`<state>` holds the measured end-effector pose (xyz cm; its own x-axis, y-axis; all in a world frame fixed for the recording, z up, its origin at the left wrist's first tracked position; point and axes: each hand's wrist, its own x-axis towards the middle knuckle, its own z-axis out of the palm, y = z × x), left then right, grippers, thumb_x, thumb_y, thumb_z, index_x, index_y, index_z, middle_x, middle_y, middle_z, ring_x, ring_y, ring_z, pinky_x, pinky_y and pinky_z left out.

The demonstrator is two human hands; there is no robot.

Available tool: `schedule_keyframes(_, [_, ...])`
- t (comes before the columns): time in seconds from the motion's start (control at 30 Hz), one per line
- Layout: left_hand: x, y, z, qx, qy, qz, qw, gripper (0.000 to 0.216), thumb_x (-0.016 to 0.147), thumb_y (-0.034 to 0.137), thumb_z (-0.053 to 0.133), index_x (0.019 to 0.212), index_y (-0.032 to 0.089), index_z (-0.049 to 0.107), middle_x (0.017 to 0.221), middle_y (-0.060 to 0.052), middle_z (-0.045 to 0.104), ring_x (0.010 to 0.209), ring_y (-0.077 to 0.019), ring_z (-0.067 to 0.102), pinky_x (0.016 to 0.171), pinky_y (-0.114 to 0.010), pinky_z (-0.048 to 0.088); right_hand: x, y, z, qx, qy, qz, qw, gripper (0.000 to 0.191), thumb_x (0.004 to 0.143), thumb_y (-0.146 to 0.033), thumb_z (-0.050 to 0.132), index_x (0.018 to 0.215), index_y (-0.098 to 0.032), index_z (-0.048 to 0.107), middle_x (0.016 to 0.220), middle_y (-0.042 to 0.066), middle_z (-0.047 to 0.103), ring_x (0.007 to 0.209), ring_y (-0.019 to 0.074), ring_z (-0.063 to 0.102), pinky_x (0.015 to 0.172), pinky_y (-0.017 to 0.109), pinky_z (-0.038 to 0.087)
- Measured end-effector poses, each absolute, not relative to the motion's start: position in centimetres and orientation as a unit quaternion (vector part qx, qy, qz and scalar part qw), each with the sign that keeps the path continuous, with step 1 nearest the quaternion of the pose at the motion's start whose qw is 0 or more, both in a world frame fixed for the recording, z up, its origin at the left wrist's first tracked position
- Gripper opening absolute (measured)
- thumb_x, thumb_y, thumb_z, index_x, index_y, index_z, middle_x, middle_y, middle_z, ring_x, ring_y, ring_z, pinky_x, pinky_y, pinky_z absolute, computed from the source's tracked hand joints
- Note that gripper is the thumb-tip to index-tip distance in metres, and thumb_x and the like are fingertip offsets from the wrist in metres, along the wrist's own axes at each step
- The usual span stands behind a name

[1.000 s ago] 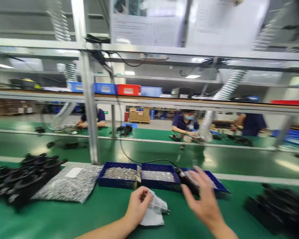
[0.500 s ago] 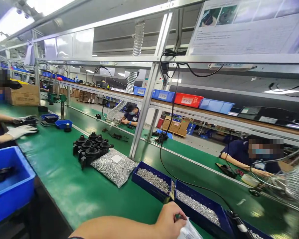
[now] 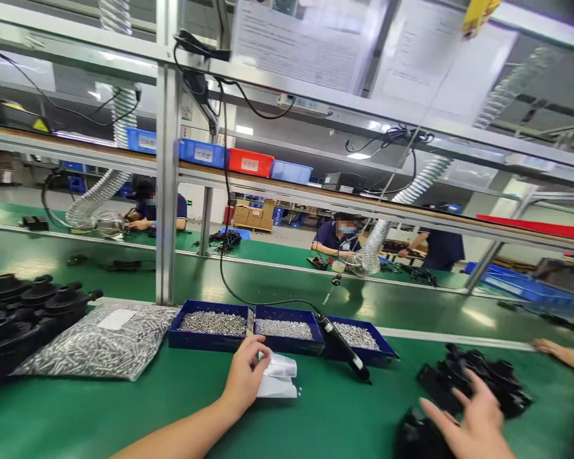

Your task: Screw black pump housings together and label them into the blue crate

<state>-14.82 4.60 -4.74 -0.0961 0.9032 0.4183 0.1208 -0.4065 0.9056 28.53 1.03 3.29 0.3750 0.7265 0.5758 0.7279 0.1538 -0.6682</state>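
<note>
My left hand (image 3: 245,370) is over the green table, its thumb and fingers pinched on a white, partly shiny sheet (image 3: 278,386) that curls over. Small white specks lie by the sheet's right end. Just behind this hand stand blue trays of small metal screws, the left tray (image 3: 205,345) and the middle tray (image 3: 287,346). On the right, my right hand (image 3: 476,417) has its fingers spread and holds nothing. It is in front of black plastic parts (image 3: 507,382); whether it touches them I cannot tell. Another black part (image 3: 414,437) lies beside it, blurred.
A black electric screwdriver (image 3: 347,350) on a cable leans across the right screw tray (image 3: 382,352). To the left are a bag of screws (image 3: 105,344) and black housings (image 3: 9,331). A co-worker's hand (image 3: 557,350) reaches in at the right edge. A metal post (image 3: 166,191) rises behind.
The view has swung to the right. My right hand and the black parts near it have come into view. My left hand still holds the white sheet, now more fully visible.
</note>
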Motion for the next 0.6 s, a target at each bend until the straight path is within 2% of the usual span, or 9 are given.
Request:
schedule_keyframes(0.03, [-15.0,4.6,-4.8,0.589,0.44,0.599,0.318,0.024,0.093,0.034,0.061,0.109,0.021,0.074,0.142,-0.013,0.059,0.075,-0.0171,0.062,0.073,-0.034,0.05,26.8,0.2,2.9,-0.647,-0.574,0.039,0.5,0.128,0.072,-0.079,0.075,0.168,-0.016,0.018,0.16,0.033,0.032,0.139,0.061,0.052,0.091,0.072,0.062])
schedule_keyframes(0.1, [-15.3,4.5,-4.8,0.595,0.454,0.597,0.288,0.04,0.095,0.036,0.061,0.133,0.024,0.066,0.143,-0.013,0.058,0.079,-0.0194,0.064,0.08,-0.037,0.055,23.3,-1.6,2.9,-0.611,-0.619,0.079,0.486,0.116,0.084,-0.072,0.074,0.17,-0.027,0.011,0.169,0.024,0.025,0.153,0.0527,0.04,0.114,0.075,0.048])
schedule_keyframes(0.17, [-15.5,4.3,-4.6,0.609,0.471,0.594,0.233,0.049,0.096,0.036,0.062,0.144,0.024,0.06,0.143,-0.014,0.058,0.105,-0.0278,0.067,0.099,-0.046,0.055,20.7,-3.4,3.5,-0.549,-0.671,0.12,0.483,0.099,0.097,-0.062,0.067,0.171,-0.037,0.007,0.175,0.015,0.022,0.16,0.045,0.032,0.124,0.074,0.036])
schedule_keyframes(0.23, [-15.3,3.7,-4.1,0.616,0.504,0.585,0.158,0.051,0.098,0.036,0.061,0.148,0.026,0.058,0.15,-0.015,0.052,0.135,-0.0373,0.054,0.115,-0.06,0.044,19.6,-4.4,3.8,-0.475,-0.723,0.133,0.483,0.087,0.103,-0.058,0.061,0.171,-0.041,0.01,0.178,0.009,0.016,0.161,0.0428,0.029,0.128,0.073,0.032])
schedule_keyframes(0.3, [-14.8,2.6,-3.8,0.622,0.522,0.577,0.086,0.05,0.103,0.036,0.058,0.152,0.031,0.055,0.161,-0.015,0.04,0.151,-0.0417,0.038,0.122,-0.07,0.032,19.2,-4.6,3.1,-0.418,-0.75,0.16,0.488,0.079,0.106,-0.06,0.055,0.171,-0.041,0.014,0.18,0.007,0.011,0.163,0.0424,0.026,0.129,0.072,0.031])
schedule_keyframes(0.4, [-13.5,0.4,-4.6,0.729,0.389,0.556,0.091,0.062,0.106,0.05,0.06,0.164,0.037,0.041,0.172,-0.015,0.024,0.16,-0.0434,0.027,0.126,-0.07,0.029,17.7,-4.2,0.1,-0.369,-0.717,0.254,0.534,0.07,0.11,-0.065,0.038,0.17,-0.04,0.014,0.178,0.01,0.015,0.164,0.0418,0.019,0.125,0.074,0.035])
schedule_keyframes(0.47, [-12.5,-0.8,-6.0,0.819,0.228,0.505,0.147,0.101,0.091,0.067,0.08,0.17,0.038,0.024,0.174,-0.019,0.02,0.16,-0.0475,0.027,0.125,-0.068,0.034,15.4,-4.3,-1.9,-0.359,-0.689,0.295,0.556,0.065,0.111,-0.065,0.033,0.169,-0.04,0.016,0.178,0.01,0.014,0.165,0.0415,0.016,0.126,0.077,0.031])
schedule_keyframes(0.53, [-11.9,-1.5,-7.5,0.864,0.135,0.44,0.202,0.142,0.066,0.069,0.099,0.172,0.038,0.01,0.173,-0.024,0.022,0.156,-0.0516,0.033,0.122,-0.067,0.04,12.3,-4.9,-2.7,-0.357,-0.684,0.31,0.556,0.063,0.112,-0.06,0.037,0.168,-0.038,0.019,0.18,0.008,0.007,0.166,0.0393,0.011,0.131,0.074,0.021])
schedule_keyframes(0.6, [-11.7,-2.0,-8.3,0.867,0.136,0.41,0.249,0.154,0.059,0.061,0.106,0.172,0.036,0.005,0.169,-0.025,0.032,0.151,-0.0498,0.043,0.121,-0.063,0.045,9.2,-5.6,-2.2,-0.34,-0.68,0.316,0.568,0.064,0.113,-0.059,0.041,0.169,-0.037,0.02,0.181,0.006,0.001,0.167,0.0374,0.008,0.134,0.07,0.014])
